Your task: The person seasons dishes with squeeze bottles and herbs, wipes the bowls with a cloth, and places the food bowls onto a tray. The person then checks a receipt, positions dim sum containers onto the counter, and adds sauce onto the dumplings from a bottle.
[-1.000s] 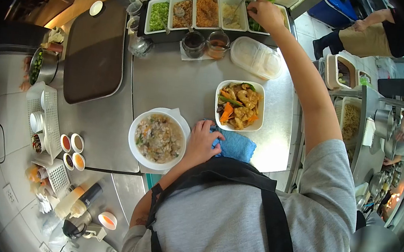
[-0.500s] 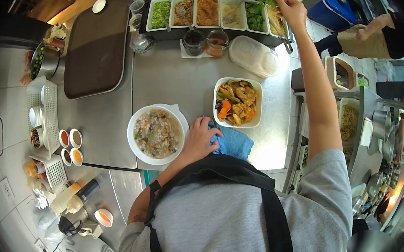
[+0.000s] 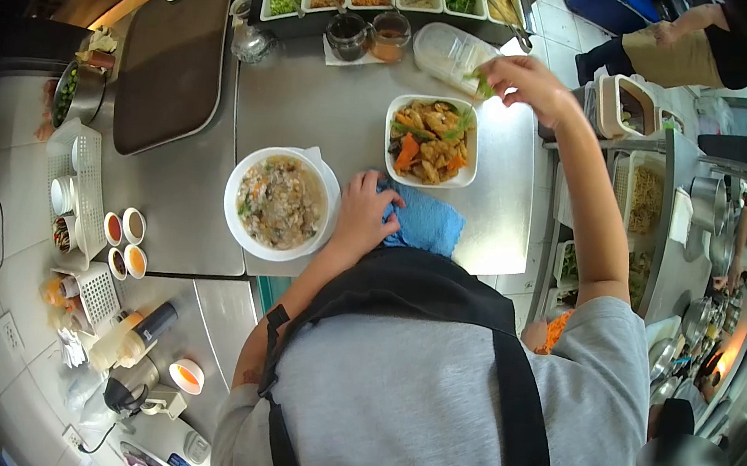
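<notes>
Pinches green leaves in right hand, with grip clamped together on them, over counter at 1 o'clock from square food bowl. Rests left hand against blue cloth at 7 o'clock, thumb and fingers apart. Includes round soup bowl at 8 o'clock.

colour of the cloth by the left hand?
The cloth is blue; it shows in the head view.

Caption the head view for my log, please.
Right hand holding green leaves near a square bowl of food, left hand at a blue cloth.
</notes>
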